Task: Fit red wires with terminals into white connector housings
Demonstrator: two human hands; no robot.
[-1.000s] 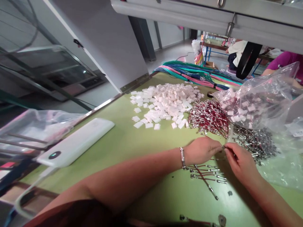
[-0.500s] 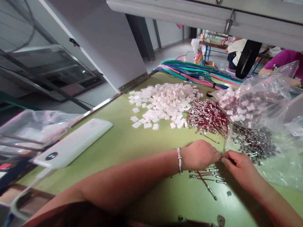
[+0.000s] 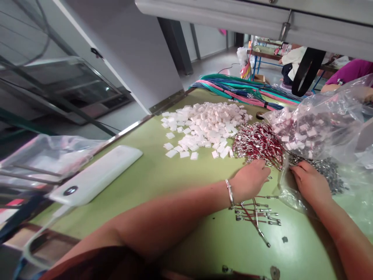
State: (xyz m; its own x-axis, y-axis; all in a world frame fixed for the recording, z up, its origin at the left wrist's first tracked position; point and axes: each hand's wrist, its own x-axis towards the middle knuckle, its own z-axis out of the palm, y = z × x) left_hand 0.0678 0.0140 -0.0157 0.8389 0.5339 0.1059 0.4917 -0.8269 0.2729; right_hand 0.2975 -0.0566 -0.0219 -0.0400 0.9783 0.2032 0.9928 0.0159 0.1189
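Note:
My left hand (image 3: 253,178), with a silver bracelet at its wrist, is at the near edge of a heap of short red wires with metal terminals (image 3: 258,142). Its fingers are curled together and hide what they hold, if anything. A terminal end shows just beside the fingertips. My right hand (image 3: 312,183) reaches over clear plastic to the near left edge of a heap of small dark metal-ended parts (image 3: 332,175), fingers slightly apart and pointing down. Below my left hand, several red wires with terminals (image 3: 256,214) lie in a loose row, some crossing the others.
White plastic housings (image 3: 208,124) are heaped behind. A clear bag (image 3: 314,120) of similar housings stands right. Bundled coloured cables (image 3: 233,87) lie at the back, near a tape roll (image 3: 259,115). A white device with a cable (image 3: 99,175) sits left. Other people work beyond.
My hands were together above the row of wires. They have parted: the left moved up to the red wire heap, the right to the dark parts. Another wire lies at the row's top.

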